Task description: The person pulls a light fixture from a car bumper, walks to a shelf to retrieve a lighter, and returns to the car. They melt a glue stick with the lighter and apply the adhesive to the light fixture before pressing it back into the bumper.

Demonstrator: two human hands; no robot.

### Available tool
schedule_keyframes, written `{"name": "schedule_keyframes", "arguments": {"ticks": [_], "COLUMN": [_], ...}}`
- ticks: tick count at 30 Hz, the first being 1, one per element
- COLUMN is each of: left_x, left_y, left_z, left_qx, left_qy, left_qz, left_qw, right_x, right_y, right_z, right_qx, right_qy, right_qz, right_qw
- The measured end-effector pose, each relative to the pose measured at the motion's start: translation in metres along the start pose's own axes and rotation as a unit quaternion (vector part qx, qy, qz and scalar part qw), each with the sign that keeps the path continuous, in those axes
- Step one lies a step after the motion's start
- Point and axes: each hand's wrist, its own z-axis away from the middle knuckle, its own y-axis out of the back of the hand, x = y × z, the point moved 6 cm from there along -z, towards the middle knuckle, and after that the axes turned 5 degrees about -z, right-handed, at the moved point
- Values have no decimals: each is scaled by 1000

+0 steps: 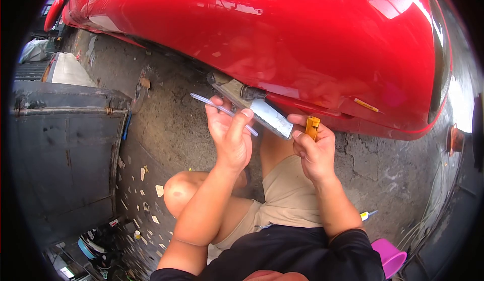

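A clear, thin stick (224, 110) lies slanted in my left hand (231, 132), pinched between thumb and fingers. My right hand (315, 150) has its fingers wrapped round a yellow lighter (312, 128), which stands up above the thumb. Between the two hands is a pale, flat piece (272, 117) with a dark edge, at the end of a grey metal part (229, 90) under the red car body (262, 39). My left thumb is close to its near side, and my right fingertips are by its right end.
A dark metal panel (65, 155) stands at the left. Paper scraps (160, 191) litter the floor. A pink container (389, 257) is at the lower right, near a small yellow-and-white tube (365, 215). A rusty metal piece (456, 140) is at the right.
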Motion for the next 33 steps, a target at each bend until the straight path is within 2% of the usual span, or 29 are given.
{"name": "schedule_keyframes", "arguments": {"ticks": [6, 15, 18, 21, 27, 30, 33], "left_x": [2, 3, 1, 2, 4, 2, 2], "left_y": [-4, -2, 4, 0, -6, -2, -3], "left_z": [-1, 0, -1, -1, 1, 1, 2], "left_qx": [-10, -11, -7, -13, -27, -33, -35], "left_qy": [-4, 6, -13, -9, 17, -11, 1], "left_qz": [-1, -13, -67, -59, -1, -41, -42], "left_qw": [1000, 1000, 998, 998, 1000, 999, 999], "right_x": [-10, -12, -8, -13, -9, -7, -5], "right_y": [1, -4, -2, -3, -5, -5, -2], "right_z": [-3, 0, -1, 0, 4, 5, 6], "right_qx": [4, 8, 15, 25, 53, 60, 57], "right_qy": [-12, 25, 81, 131, 97, 92, 47], "right_qz": [75, 124, 169, 214, 145, 121, 115], "right_qw": [997, 992, 982, 968, 983, 987, 991]}}
